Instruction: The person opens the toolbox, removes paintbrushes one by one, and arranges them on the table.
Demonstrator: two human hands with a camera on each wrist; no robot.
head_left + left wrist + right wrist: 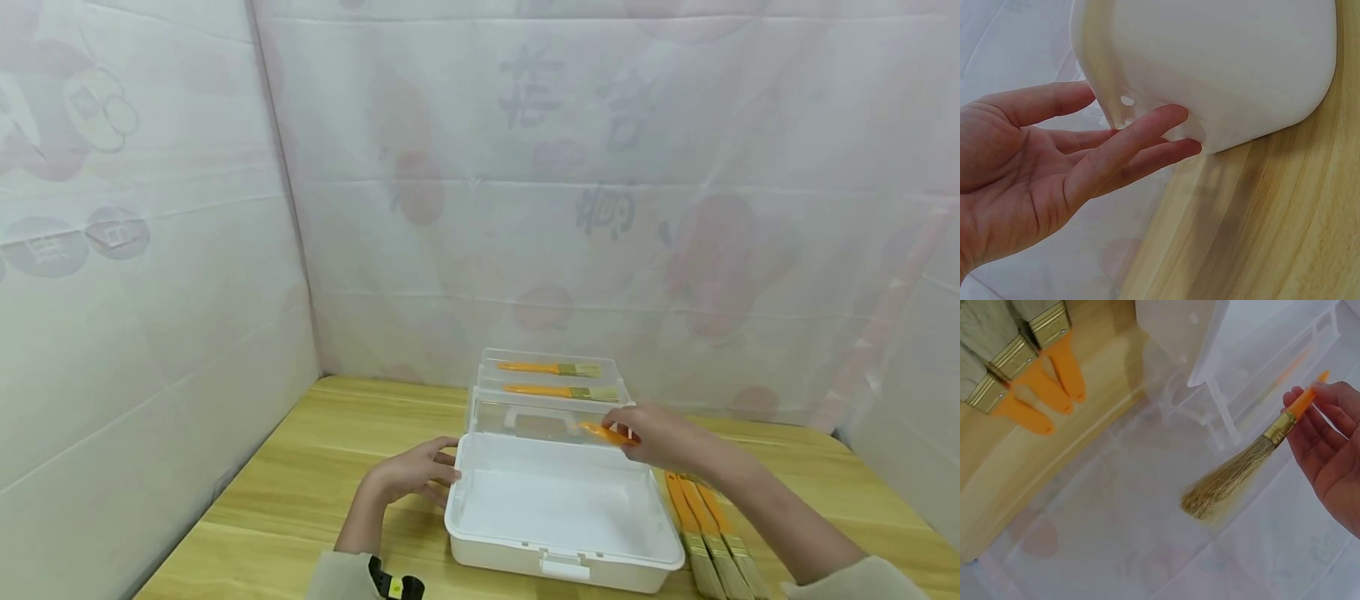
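Evidently, the white box (562,508) is steadied at its nine o'clock side by the open left hand (412,477) while a brush (1241,469) is pinched by its orange handle in the right hand (660,440), above the lid tray (551,392) at twelve o'clock.

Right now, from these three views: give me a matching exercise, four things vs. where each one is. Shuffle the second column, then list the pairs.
Things:
1. left hand
2. brush in the right hand
3. three loose brushes
4. two stored brushes

Places:
A. in the clear raised trays at the back of the box
B. on the table, right of the box
C. open against the left side of the white box
D. held in the air by its orange handle, bristles hanging down

Pairs: 1-C, 2-D, 3-B, 4-A
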